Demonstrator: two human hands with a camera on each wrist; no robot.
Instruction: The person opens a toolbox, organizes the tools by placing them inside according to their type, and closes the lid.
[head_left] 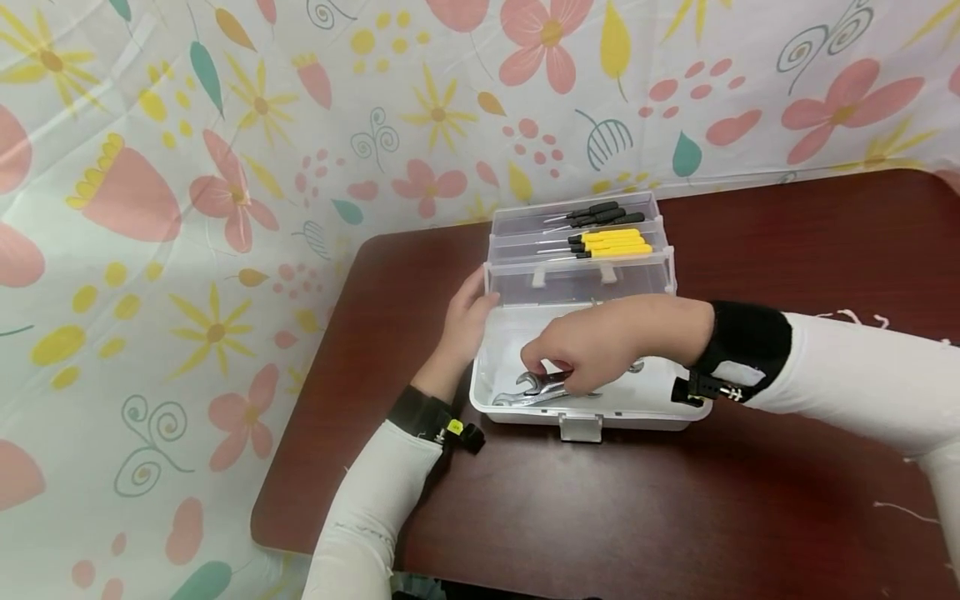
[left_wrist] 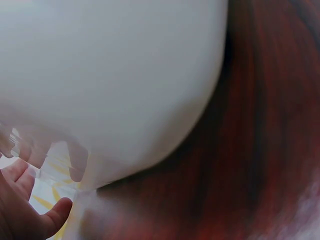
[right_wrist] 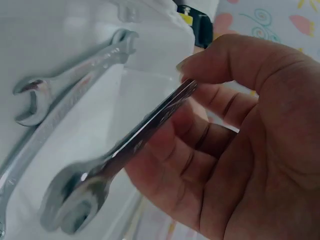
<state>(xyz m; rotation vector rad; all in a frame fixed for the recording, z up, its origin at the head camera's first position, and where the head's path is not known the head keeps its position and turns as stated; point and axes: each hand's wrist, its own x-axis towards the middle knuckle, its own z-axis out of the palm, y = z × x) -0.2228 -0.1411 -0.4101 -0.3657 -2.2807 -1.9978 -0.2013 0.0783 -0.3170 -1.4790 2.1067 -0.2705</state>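
Note:
A white toolbox [head_left: 585,421] stands unlatched with its clear lid and trays [head_left: 581,287] folded back. My left hand [head_left: 467,321] lies along its back left corner, beside the trays; the left wrist view shows the thumb [left_wrist: 59,216] held apart from the fingers. Inside the box, my right hand [head_left: 600,342] pinches a silver wrench [right_wrist: 145,125] between thumb and fingers, its open end hanging out of the grip. That end looks doubled, and I cannot tell whether a second wrench is there. More wrenches [right_wrist: 65,85] lie on the box floor beneath the held one.
Several yellow-handled screwdrivers [head_left: 611,243] and black-handled ones [head_left: 600,215] lie in the raised trays. A clear latch [head_left: 581,428] hangs at the box front. The dark wooden table [head_left: 570,508] meets a flower-printed cloth [head_left: 420,100] behind.

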